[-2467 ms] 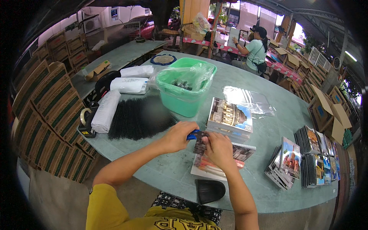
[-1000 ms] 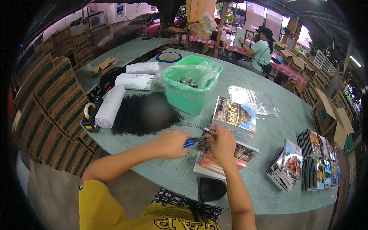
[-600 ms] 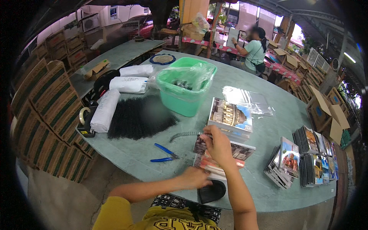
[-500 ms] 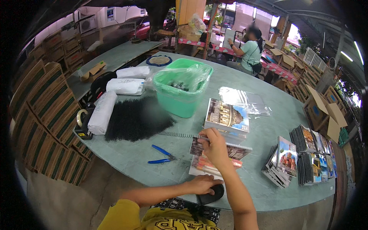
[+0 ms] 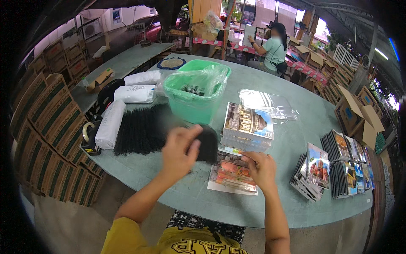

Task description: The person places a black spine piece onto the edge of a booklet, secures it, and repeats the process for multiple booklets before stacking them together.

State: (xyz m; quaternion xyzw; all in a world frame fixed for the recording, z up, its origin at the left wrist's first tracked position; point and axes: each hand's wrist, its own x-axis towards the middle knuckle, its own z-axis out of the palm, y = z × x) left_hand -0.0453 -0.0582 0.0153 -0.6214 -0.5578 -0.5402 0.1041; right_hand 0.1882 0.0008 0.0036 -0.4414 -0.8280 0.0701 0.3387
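Observation:
My left hand (image 5: pixel 179 150), partly blurred, is over the table beside the black wire coils (image 5: pixel 139 129). A flat black piece with a rounded edge (image 5: pixel 207 146) appears gripped in its fingers; its kind I cannot make out. My right hand (image 5: pixel 260 167) has thumb and fingers closed on the upper edge of a notebook (image 5: pixel 230 150). Under that lies a small stack of printed sheets in orange and red (image 5: pixel 232 173). Just beyond, a pile of spiral notebooks (image 5: pixel 249 122) has a domed building on its cover. No pliers show now.
A green bin (image 5: pixel 194 108) with clear plastic stands behind the coils, near white rolled bundles (image 5: pixel 134 94) and a tape dispenser (image 5: pixel 91 137). Clear plastic sleeves (image 5: pixel 268 103) lie at the back. Finished-looking notebook stacks (image 5: pixel 311 169) are at right. A person (image 5: pixel 272 51) sits beyond.
My left hand has lifted the black rounded piece from the table's near edge and swung it up and left. My right hand has shifted right; the notebook it held upright now lies lower.

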